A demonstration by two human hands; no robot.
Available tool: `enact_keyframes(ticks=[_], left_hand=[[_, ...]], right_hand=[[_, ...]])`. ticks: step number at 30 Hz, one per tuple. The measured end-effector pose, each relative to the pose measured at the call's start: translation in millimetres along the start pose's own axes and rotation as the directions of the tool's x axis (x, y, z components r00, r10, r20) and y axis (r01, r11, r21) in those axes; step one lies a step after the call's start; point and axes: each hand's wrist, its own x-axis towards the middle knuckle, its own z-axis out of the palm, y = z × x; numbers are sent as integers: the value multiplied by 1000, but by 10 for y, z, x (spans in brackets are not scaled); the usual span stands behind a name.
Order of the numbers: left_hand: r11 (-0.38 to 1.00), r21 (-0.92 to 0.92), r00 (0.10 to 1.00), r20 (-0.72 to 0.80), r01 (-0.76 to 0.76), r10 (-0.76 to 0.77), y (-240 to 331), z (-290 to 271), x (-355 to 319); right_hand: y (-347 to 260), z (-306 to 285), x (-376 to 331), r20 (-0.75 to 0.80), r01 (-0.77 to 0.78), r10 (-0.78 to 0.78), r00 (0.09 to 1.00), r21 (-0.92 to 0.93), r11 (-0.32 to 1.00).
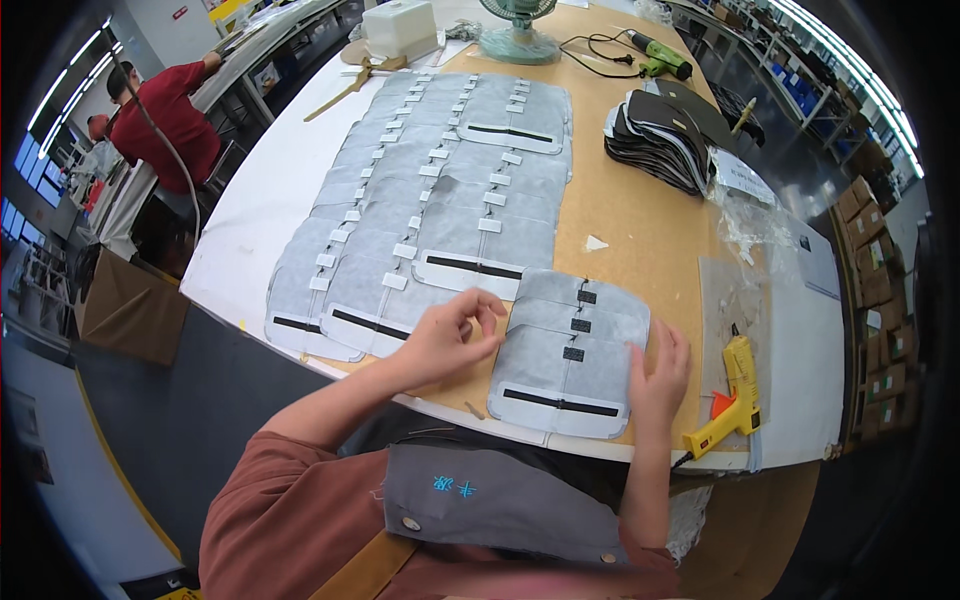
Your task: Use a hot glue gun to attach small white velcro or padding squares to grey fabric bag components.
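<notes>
In front of me a small stack of overlapping grey fabric panels (540, 345) lies flat near the table's front edge. Three black square patches (580, 326) run down its middle, and a black strip (560, 403) crosses the pale lower band. My left hand (455, 335) hovers at the stack's left side, fingers curved and thumb apart, with nothing visible in it. Along the right edge rests my right hand (660, 370), fingers stretched out and thumb touching or close to the fabric. Left of these, rows of similar overlapping grey panels (385, 240) carry small white tabs (393, 281).
A yellow glue gun (735, 395) lies to the right, beside clear plastic sheeting (725, 290). Farther back are a pile of dark panels (660, 140), a green heat gun (660, 58), a green fan (518, 35) and a white box (400, 28). Another person (165, 125) sits at the far left.
</notes>
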Motion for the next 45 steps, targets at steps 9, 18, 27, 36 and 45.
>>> enact_keyframes(ticks=[9, 18, 27, 36, 45], left_hand=[[968, -206, 988, 88, 145, -129, -158, 62, -315], [-218, -923, 877, 374, 318, -303, 15, 35, -162], [-377, -708, 749, 660, 597, -54, -142, 79, -418], [-135, -775, 730, 628, 617, -268, -99, 150, -516], [165, -719, 727, 608, 675, -319, -93, 102, -472]], right_hand=[[568, -852, -441, -298, -477, 382, 875, -386, 790], [781, -898, -523, -185, -827, 825, 534, -318, 463], [1406, -955, -746, 113, -710, 708, 697, 249, 659], [1293, -888, -711, 273, -733, 808, 521, 628, 260], [998, -979, -961, 52, -211, 323, 945, 852, 479]])
